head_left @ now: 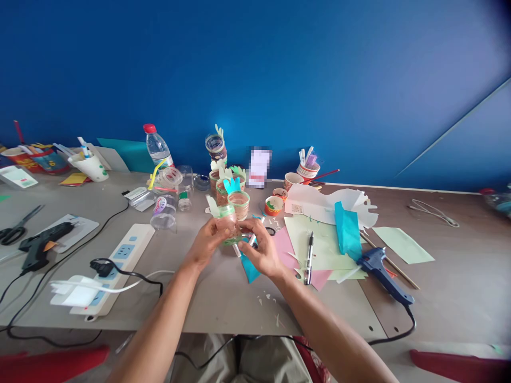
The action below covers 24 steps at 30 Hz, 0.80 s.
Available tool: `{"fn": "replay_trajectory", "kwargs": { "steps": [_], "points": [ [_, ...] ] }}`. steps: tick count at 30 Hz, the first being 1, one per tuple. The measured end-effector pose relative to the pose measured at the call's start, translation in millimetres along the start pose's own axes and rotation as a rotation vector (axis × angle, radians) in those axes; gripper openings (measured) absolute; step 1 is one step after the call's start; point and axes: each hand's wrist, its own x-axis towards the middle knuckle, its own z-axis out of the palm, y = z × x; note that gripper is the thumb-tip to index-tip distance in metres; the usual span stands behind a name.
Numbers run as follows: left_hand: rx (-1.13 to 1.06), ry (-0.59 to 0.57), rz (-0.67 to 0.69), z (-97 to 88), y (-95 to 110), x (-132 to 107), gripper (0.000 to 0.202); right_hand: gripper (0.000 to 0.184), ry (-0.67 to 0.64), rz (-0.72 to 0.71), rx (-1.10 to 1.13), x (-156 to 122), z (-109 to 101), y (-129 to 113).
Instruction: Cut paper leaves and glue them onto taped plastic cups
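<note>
My left hand [208, 240] is closed around a small clear plastic cup [227, 217] with a green rim and a pale green paper leaf on top, held just above the table. My right hand [260, 251] presses its fingers against the cup's right side and pinches a small white piece at its base; I cannot name that piece. A teal paper scrap [249, 268] lies under my right hand. Just behind the cup stand several similar decorated cups [238, 201] with paper leaves.
A blue glue gun [381, 271] and a black pen [309, 256] lie on coloured paper sheets [319, 242] at right. At left are a white power strip [120, 256], a black glue gun [42, 243], scissors [16, 227] and a water bottle [157, 147].
</note>
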Motion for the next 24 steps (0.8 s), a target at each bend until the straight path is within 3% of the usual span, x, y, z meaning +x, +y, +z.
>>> {"fn": "replay_trajectory", "kwargs": {
  "steps": [9,20,24],
  "points": [
    [-0.132,0.131,0.131,-5.9,4,7,0.048,0.031,0.069,0.09,-0.095,2,0,6],
    [-0.243,-0.013,0.135,-7.5,4,6,0.047,0.042,0.03,-0.058,-0.246,0,0,12],
    [-0.249,-0.078,0.134,-4.1,4,3,0.048,0.051,0.005,-0.038,-0.25,-1,6,12]
  ]
}}
